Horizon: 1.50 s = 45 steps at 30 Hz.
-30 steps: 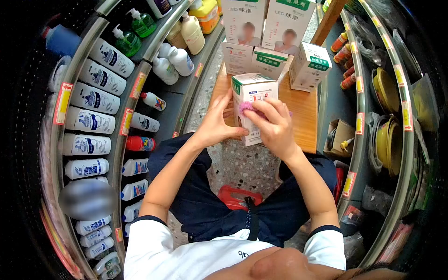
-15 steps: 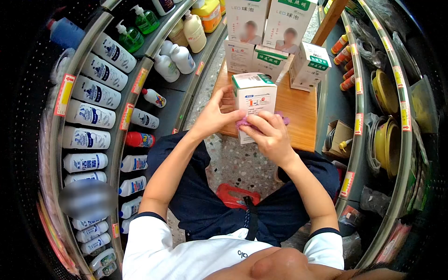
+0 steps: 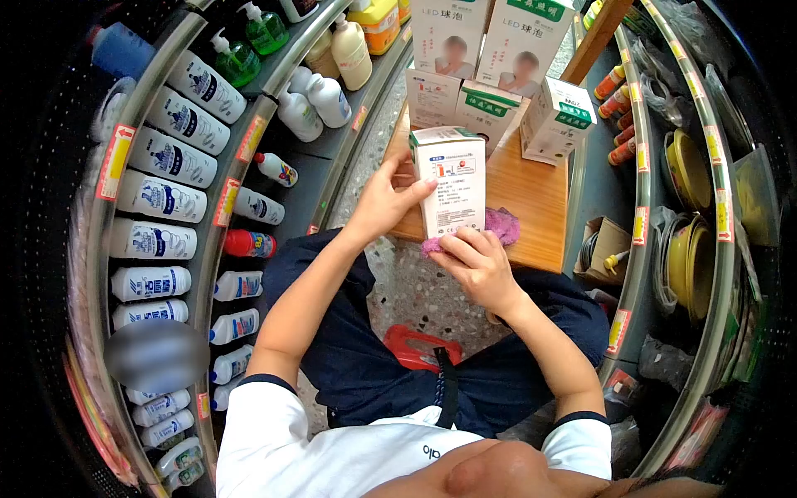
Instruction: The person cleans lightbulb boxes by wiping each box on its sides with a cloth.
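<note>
Box (image 3: 452,183) sits at the centre of the frame, printed face toward the person, over the near edge of the tabletop (image 3: 531,207). From where I stand I cannot tell whether its base rests on the wood or is carried.

Left hand (image 3: 386,203): half open, gripping the box by its left side. Thumb lies on the printed face, fingers go round behind, tips hidden. Probable reason: a side hold steadies the box and leaves most of the front uncovered.

Right hand (image 3: 475,264): fingers curled nearly closed on a purple cloth (image 3: 502,226), at the bottom of the box. The cloth bunches under the fingers and spills out to the right of the box. Bunched so, it likely stays in the grip and pads the fingertips against the card.

Top centre: tall cartons (image 3: 525,46) stand behind smaller cartons (image 3: 488,112), all close together, probably to keep the near part of the wood free for handling. One more, the side carton (image 3: 556,124), stands apart at upper right, out of the right arm's way.

Left of frame: bottles (image 3: 162,195) in rows on shelves, presumably ranked for display. Lower centre: a red stool (image 3: 419,347) between the knees.
</note>
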Each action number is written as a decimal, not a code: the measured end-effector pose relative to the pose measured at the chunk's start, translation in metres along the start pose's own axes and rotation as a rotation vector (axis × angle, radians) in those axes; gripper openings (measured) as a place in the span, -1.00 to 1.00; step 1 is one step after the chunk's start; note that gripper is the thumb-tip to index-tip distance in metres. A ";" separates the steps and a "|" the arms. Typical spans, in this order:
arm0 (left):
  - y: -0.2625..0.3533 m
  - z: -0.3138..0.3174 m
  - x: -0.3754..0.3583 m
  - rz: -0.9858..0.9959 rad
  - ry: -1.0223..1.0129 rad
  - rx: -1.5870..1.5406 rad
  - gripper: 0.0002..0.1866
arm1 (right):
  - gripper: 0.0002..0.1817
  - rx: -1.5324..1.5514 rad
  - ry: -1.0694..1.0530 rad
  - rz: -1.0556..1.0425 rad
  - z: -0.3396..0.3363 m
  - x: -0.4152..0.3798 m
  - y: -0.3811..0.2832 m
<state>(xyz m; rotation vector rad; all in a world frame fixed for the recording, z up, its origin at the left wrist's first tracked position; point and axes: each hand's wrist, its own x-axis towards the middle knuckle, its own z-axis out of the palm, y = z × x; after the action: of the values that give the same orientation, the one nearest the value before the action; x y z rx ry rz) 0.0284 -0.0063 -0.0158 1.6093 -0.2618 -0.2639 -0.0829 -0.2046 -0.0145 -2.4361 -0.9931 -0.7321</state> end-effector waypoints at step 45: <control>0.015 0.026 -0.003 -0.513 -0.013 -0.951 -0.30 | -0.56 0.043 0.433 0.290 -0.032 0.057 0.022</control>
<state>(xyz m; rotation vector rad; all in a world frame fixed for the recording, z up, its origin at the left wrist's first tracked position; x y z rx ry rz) 0.0173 -0.0305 -0.0024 0.6993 0.2587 -0.6756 -0.0423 -0.2073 0.0412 -2.1824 -0.4727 -1.0556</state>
